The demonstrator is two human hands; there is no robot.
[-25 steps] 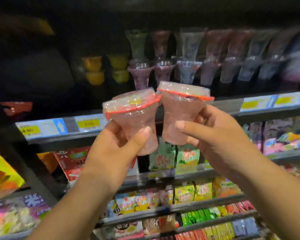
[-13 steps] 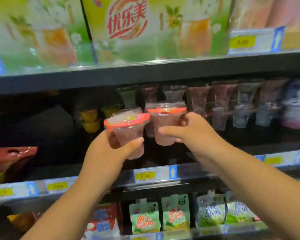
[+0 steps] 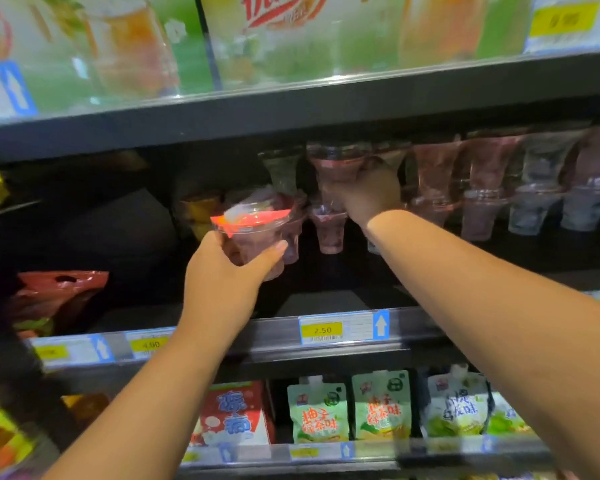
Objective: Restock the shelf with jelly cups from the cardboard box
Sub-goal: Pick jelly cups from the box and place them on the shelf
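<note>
My left hand [image 3: 222, 282] grips a clear jelly cup [image 3: 253, 233] with pink jelly and a red-edged lid, held in front of the dark middle shelf [image 3: 326, 341]. My right hand [image 3: 371, 192] reaches deep into that shelf, closed around a second pink jelly cup [image 3: 336, 168] that sits above a shelved jelly cup [image 3: 328, 230]. Rows of stacked jelly cups [image 3: 482, 188], pink and clear, fill the shelf to the right. The cardboard box is out of view.
Yellow cups [image 3: 200, 213] stand at the shelf's left rear. A red bag [image 3: 56, 296] lies at the left. Green drink cartons [image 3: 291, 36] fill the shelf above. Pouches [image 3: 350, 407] and a red carton [image 3: 236, 414] line the shelf below. A price tag [image 3: 323, 330] reads 2.50.
My right hand has moved up and deeper into the shelf with its cup, onto the stacked cups. My left hand and its cup have stayed in front. The view has moved closer.
</note>
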